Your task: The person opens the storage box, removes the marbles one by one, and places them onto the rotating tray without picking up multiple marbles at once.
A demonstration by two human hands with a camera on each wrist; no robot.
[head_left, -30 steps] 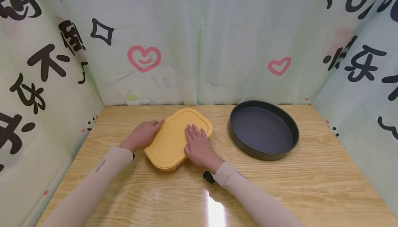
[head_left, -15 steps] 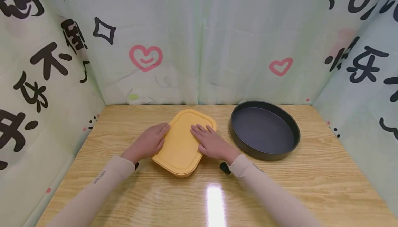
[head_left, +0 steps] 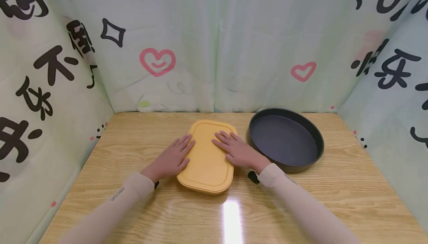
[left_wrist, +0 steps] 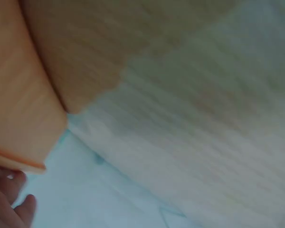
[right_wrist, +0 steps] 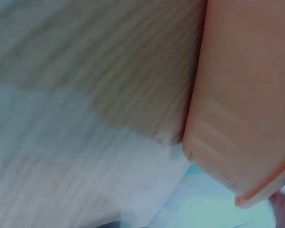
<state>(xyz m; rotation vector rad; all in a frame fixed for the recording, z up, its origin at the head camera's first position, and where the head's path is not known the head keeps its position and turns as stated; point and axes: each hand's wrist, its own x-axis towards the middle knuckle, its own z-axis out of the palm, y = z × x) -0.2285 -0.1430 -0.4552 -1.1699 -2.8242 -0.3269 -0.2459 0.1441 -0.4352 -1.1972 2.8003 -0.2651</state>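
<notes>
A wood-grain table (head_left: 347, 188) carries a yellow box (head_left: 208, 162) and a dark pan (head_left: 285, 140).

Pale bk curtain (head_left: 260, 32) w/ pink hearts (head_left: 158, 65), side curtains (head_left: 67, 143) w/ blk lettering (head_left: 51, 75); wood tbl (head_left: 351, 199) w/ wht glare (head_left: 232, 221).

On the pale green-and-white fabric curtain (head_left: 194, 25), a bold black character, "不" (head_left: 51, 74), can be read at the left, while the small dark lettering (head_left: 117, 194) on the pale pink cloth left sleeve (head_left: 100, 214) cannot be read surely.
</notes>
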